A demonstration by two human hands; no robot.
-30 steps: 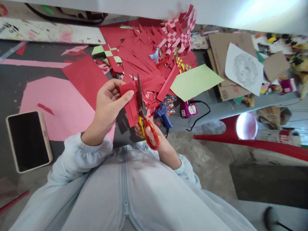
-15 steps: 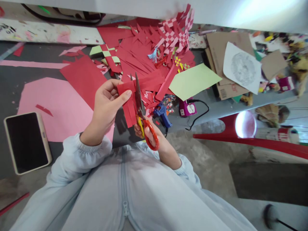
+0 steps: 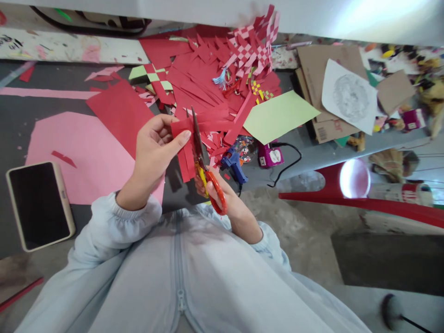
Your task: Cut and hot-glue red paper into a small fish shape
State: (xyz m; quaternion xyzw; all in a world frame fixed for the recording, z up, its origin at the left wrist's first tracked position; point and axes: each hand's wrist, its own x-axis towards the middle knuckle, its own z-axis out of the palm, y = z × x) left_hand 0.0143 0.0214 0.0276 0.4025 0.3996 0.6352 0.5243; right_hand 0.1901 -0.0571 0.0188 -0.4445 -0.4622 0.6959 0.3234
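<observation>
My left hand [image 3: 154,145] pinches a piece of red paper [image 3: 185,159] between thumb and fingers, above the table's front edge. Slits run along the paper, splitting it into strips. In my right hand [image 3: 222,194] is a pair of scissors [image 3: 198,143] with one red and one yellow handle loop. The blades point away from me, along the paper's right edge, their tips slightly apart. Behind them lies a heap of red paper strips [image 3: 197,83]. Whether the blades touch the paper I cannot tell.
A phone [image 3: 40,203] and pink paper [image 3: 79,157] lie to the left. Right of the hands are a blue glue gun [image 3: 236,164], light green paper [image 3: 280,115] and a purple box [image 3: 269,155] with a black cord. Cardboard sheets [image 3: 312,69] are stacked farther right.
The scissors have shifted slightly left, closer to the paper, and their blades have closed somewhat. My left hand keeps its pinch on the paper almost unmoved.
</observation>
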